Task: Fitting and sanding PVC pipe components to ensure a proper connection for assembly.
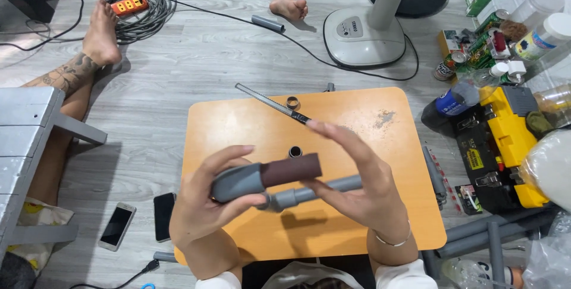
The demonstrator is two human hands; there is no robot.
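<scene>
Above orange table (238, 122): left hand (199, 202) fingers clamp grey pipe (238, 183); right hand (357, 182) fingers half-open on it

Single head-worn view, looking steeply down, close over the orange table (380, 205), floor beyond
</scene>
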